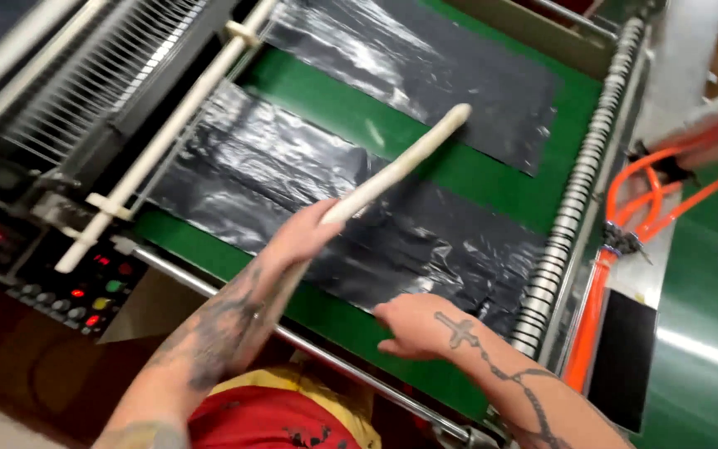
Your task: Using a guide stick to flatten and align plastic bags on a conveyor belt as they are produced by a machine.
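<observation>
Here the left hand [301,237] is closed around one long pale round stick [396,170], with the fingers wrapped on its lower end. The stick goes out from the hand up and to the right, so its long axis is diagonal, and its free tip points toward the far right part of the machine. It hangs above the nearer of two black thin plastic sheets [309,195]; whether it touches the sheet I cannot tell. The right hand [417,324] is lower and to the right of the stick, apart from it, and holds nothing. Its fingers are loosely curled and lie at the near edge of the same sheet, where the plastic meets the green flat machine bed [459,166]. The second black plastic sheet [425,75] lies farther away on the bed, with a green strip between the two. On the left side one long white bar [168,137] runs diagonally over the bed. Lower left there is one dark control panel with small coloured buttons [85,295]. Along the right edge runs one ribbed metal roller [575,191], and beside it are several orange hoses [650,208].
</observation>
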